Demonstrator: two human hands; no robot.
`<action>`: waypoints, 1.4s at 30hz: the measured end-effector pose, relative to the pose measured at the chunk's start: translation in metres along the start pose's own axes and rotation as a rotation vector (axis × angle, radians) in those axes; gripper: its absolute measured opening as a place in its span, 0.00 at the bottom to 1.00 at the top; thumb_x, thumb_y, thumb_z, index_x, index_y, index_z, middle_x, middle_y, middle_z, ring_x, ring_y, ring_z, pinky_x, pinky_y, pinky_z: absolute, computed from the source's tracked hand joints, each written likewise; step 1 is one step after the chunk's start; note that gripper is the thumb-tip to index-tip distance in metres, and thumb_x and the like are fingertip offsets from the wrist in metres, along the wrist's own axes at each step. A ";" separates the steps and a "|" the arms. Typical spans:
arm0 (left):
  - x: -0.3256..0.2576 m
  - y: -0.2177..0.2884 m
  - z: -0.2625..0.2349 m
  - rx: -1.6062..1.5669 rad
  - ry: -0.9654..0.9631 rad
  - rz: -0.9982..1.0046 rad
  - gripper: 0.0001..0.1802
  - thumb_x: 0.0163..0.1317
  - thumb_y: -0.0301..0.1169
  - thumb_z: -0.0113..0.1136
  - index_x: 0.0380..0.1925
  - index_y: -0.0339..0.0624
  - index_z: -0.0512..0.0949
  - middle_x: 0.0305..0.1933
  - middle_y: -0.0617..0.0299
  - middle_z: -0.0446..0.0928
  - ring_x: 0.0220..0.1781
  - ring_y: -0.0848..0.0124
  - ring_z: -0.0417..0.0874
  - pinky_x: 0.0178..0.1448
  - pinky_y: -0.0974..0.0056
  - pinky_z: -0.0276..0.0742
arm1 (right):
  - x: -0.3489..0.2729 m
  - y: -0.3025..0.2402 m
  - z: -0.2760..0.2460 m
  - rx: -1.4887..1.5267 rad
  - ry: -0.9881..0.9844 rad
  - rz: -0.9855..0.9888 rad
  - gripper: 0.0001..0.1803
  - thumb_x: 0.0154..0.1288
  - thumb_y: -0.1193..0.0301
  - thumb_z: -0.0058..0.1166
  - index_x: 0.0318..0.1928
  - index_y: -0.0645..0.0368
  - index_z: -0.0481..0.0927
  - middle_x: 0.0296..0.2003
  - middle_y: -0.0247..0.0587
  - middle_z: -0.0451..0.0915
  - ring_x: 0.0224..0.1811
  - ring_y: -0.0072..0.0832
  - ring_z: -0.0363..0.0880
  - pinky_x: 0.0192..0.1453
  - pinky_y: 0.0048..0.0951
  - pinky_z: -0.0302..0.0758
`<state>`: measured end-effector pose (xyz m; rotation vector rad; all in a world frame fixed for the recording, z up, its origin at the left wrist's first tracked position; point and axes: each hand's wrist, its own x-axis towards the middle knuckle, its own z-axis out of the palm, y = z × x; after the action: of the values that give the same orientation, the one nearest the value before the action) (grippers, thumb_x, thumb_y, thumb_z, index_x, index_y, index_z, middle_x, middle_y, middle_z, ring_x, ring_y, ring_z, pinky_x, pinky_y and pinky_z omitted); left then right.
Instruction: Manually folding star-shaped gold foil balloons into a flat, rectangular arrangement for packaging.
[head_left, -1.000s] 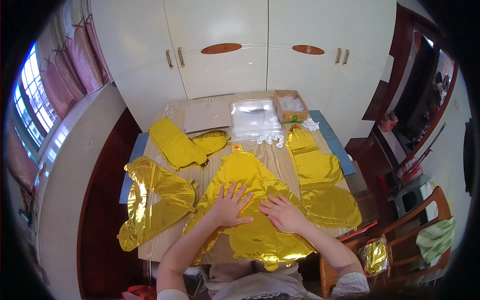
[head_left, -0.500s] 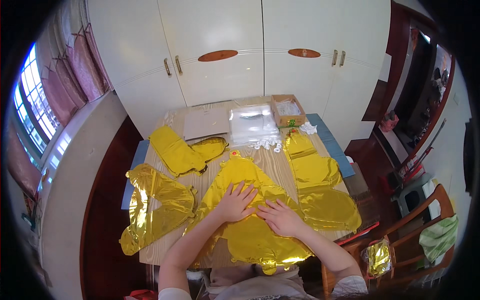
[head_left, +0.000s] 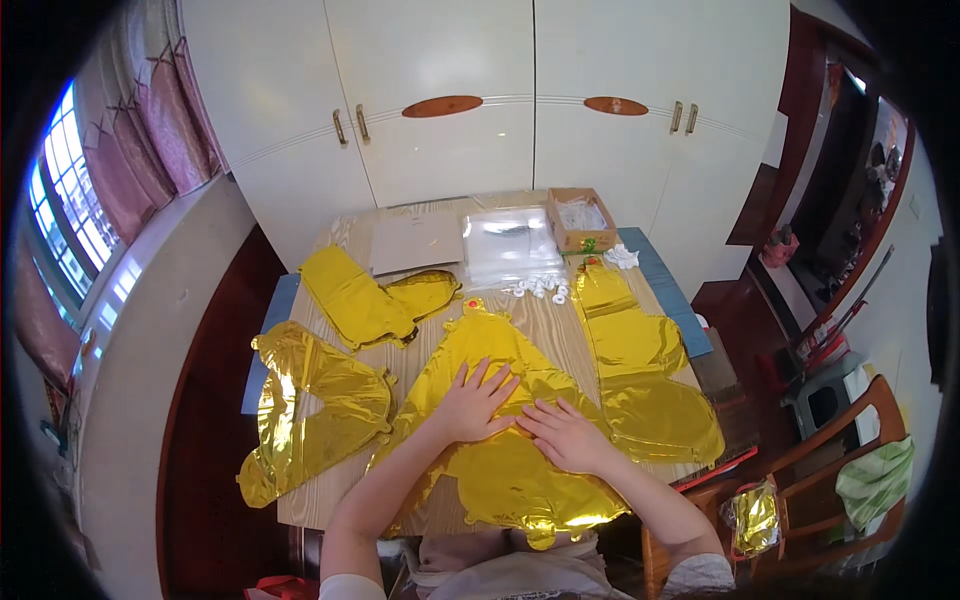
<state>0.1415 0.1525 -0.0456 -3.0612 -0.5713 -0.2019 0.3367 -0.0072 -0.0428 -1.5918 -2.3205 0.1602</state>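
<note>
Both palms rest flat on a large gold foil balloon (head_left: 500,345), uninflated and spread out in front of me. My left hand (head_left: 477,404) lies on its middle with the fingers apart. Just right of it, my right hand (head_left: 565,434) presses on the same foil, fingers stretched out. The balloon's lower edge reaches the table's near edge. Three more flat gold pieces lie around it: a foil balloon (head_left: 320,410) at the left, a folded gold foil balloon (head_left: 350,300) at the far left, and a long gold foil balloon (head_left: 640,375) on the right.
At the table's back are a grey-brown card (head_left: 415,240), clear plastic bags (head_left: 508,240), a cardboard box (head_left: 583,235) and several small white rings (head_left: 540,287). White cabinets (head_left: 440,60) stand behind. A wooden chair (head_left: 800,455) to the right bears a gold foil packet (head_left: 756,518).
My hands stay in the same place on the foil, with hardly any movement. The whole view has shifted very slightly.
</note>
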 end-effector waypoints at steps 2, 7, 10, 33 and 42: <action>-0.001 -0.001 0.001 0.002 0.000 -0.007 0.41 0.65 0.61 0.45 0.71 0.51 0.57 0.75 0.53 0.57 0.76 0.43 0.53 0.74 0.35 0.46 | 0.002 -0.001 0.000 0.006 -0.012 0.004 0.26 0.71 0.63 0.45 0.68 0.51 0.66 0.68 0.42 0.66 0.72 0.39 0.60 0.75 0.49 0.52; 0.001 0.001 -0.001 0.000 -0.001 0.002 0.44 0.63 0.65 0.45 0.72 0.52 0.57 0.75 0.52 0.57 0.75 0.42 0.52 0.73 0.34 0.47 | 0.007 0.019 -0.001 0.096 0.023 0.068 0.24 0.67 0.60 0.51 0.60 0.56 0.73 0.62 0.45 0.70 0.66 0.41 0.66 0.70 0.48 0.61; -0.001 0.001 -0.003 -0.002 0.000 -0.004 0.45 0.61 0.67 0.44 0.72 0.53 0.57 0.75 0.52 0.56 0.75 0.42 0.52 0.73 0.34 0.47 | 0.032 0.032 -0.017 0.029 0.029 0.269 0.25 0.62 0.56 0.57 0.55 0.58 0.75 0.57 0.45 0.74 0.62 0.42 0.70 0.65 0.45 0.64; -0.002 0.000 0.003 -0.042 0.066 -0.001 0.47 0.59 0.68 0.44 0.71 0.50 0.59 0.75 0.54 0.57 0.76 0.45 0.52 0.74 0.33 0.42 | 0.040 0.062 -0.038 0.390 -0.358 0.285 0.20 0.60 0.55 0.60 0.39 0.61 0.82 0.29 0.49 0.79 0.32 0.42 0.79 0.36 0.39 0.74; -0.001 -0.003 -0.002 -0.003 -0.083 -0.007 0.31 0.62 0.52 0.45 0.61 0.49 0.73 0.76 0.57 0.55 0.76 0.43 0.52 0.73 0.34 0.45 | 0.038 0.004 -0.001 0.237 0.154 0.052 0.07 0.59 0.70 0.59 0.32 0.59 0.77 0.38 0.43 0.77 0.41 0.42 0.77 0.46 0.37 0.75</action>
<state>0.1390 0.1548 -0.0440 -3.0827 -0.5862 -0.0765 0.3288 0.0291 -0.0352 -1.4915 -2.0604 0.3015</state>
